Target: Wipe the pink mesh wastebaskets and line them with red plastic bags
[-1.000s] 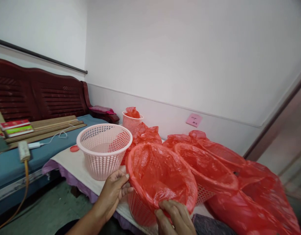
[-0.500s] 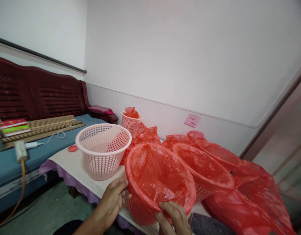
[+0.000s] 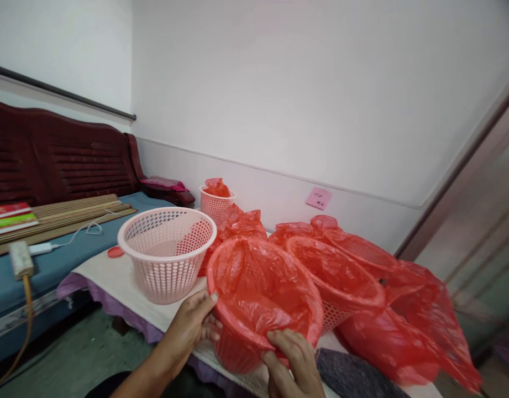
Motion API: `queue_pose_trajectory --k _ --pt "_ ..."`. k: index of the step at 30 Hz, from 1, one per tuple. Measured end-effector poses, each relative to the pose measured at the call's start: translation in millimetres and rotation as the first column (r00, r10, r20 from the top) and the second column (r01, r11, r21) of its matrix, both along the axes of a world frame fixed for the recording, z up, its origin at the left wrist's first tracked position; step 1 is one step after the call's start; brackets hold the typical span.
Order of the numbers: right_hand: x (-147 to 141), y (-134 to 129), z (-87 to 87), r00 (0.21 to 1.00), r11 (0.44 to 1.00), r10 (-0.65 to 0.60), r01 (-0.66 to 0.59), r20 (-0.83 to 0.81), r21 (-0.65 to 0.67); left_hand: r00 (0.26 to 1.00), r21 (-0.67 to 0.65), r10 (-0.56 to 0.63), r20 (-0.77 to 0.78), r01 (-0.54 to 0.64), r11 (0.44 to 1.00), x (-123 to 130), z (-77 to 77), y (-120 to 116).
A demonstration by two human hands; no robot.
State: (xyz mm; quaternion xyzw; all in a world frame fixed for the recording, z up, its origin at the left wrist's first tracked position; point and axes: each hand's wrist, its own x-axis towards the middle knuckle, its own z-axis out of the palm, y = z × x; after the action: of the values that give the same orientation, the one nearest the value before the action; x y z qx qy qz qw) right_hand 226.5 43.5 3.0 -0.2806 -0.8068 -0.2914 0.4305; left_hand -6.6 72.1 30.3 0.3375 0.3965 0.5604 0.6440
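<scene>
A plastic basket (image 3: 237,348), lined with a thin red plastic bag (image 3: 254,282), stands tilted slightly toward me at the table's front edge. The bag is folded over the rim all round. My left hand (image 3: 192,326) pinches the left side of the rim, its thumb on top and its other fingers curled below. At the front, my right hand (image 3: 293,359) has its fingers hooked over the rim inside the bag, with the thumb outside. An unlined light pink basket (image 3: 165,276) stands to the left. Another bag-lined basket (image 3: 335,315) is close on the right.
More red bags (image 3: 407,331) spread across the right side. A small basket (image 3: 215,209) holding a crumpled red bag is at the back. A dark grey cloth (image 3: 353,376) lies at front right, a red lid (image 3: 115,252) at left. A power strip (image 3: 21,260) rests on the bench.
The view has turned a little, so everything sits slightly further left. Both hands stay at nearly the same places on the lined basket's rim; the left thumb lies a bit higher on it.
</scene>
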Motion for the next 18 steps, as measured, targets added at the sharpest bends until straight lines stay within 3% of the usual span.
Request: queue_pose_trajectory --k 6,10,13,15,18 --pt "32.4 -11.4 -3.2 0.985 0.99 -0.131 0.123 -0.111 -0.07 0.997 0.026 -0.079 0.026 0.079 0.997 -2.9 -0.9 0.9" --pt "56.2 -16.9 6.1 0.959 0.95 -0.134 0.052 -0.251 -0.309 0.993 0.059 -0.116 0.036 0.113 0.992 -5.9 -2.2 -1.0" --pt "64.1 -12.9 16.4 0.844 0.797 -0.251 -0.097 -0.474 -0.596 0.994 0.058 -0.103 0.024 0.101 0.993 -5.0 -2.5 -1.5" --pt "62.9 -7.6 19.3 0.651 0.642 -0.403 -0.3 -0.644 -0.705 0.996 0.052 -0.086 0.026 0.085 0.995 -3.8 -2.0 -3.8" --pt "56.4 -1.2 14.8 0.334 0.439 -0.542 -0.67 -0.771 -0.598 0.996 0.067 -0.081 0.036 0.078 0.995 -3.6 -2.0 -13.5"
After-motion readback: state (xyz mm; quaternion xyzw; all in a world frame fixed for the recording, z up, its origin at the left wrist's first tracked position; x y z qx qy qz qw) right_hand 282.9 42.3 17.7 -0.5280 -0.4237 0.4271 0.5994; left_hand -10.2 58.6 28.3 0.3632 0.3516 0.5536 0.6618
